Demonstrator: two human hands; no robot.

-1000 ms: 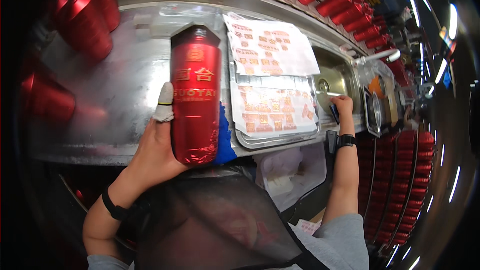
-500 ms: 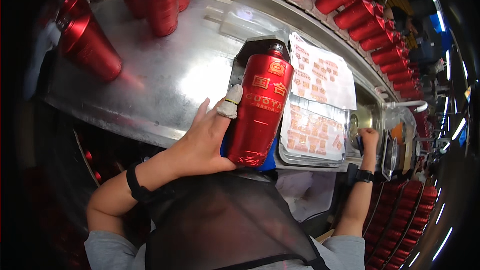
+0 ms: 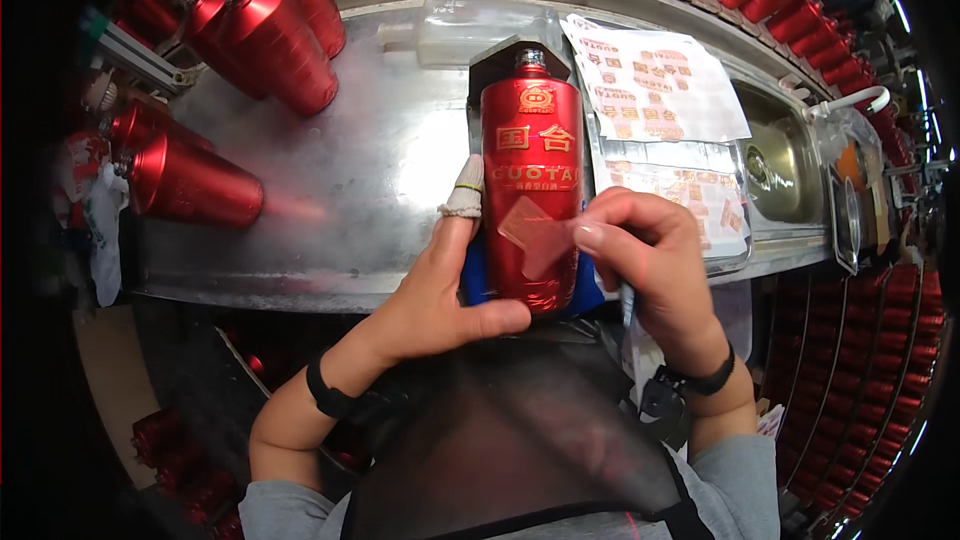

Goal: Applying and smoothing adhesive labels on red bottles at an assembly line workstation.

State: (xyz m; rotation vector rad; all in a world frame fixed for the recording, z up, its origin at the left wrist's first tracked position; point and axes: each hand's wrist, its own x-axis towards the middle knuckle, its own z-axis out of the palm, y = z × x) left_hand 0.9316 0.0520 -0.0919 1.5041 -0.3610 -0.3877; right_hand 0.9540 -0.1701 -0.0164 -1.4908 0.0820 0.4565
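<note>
While our left hand [image 3: 425,290] clasps the red bottle [image 3: 530,180] low at the worktop's [image 3: 345,205] near edge, our right hand [image 3: 650,250] pinches the film's [image 3: 538,243] edge: sound holds, we judge, for slick weight and limp sheet.

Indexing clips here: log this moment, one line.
left hand: against red bottle | right hand: pinching translucent film over bottle front | film contact: unclear | printed sheets: beside bottle

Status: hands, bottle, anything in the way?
Left hand against red bottle. Right hand pinching translucent film. Film and left thumb overlap bottle's lower front.
</note>
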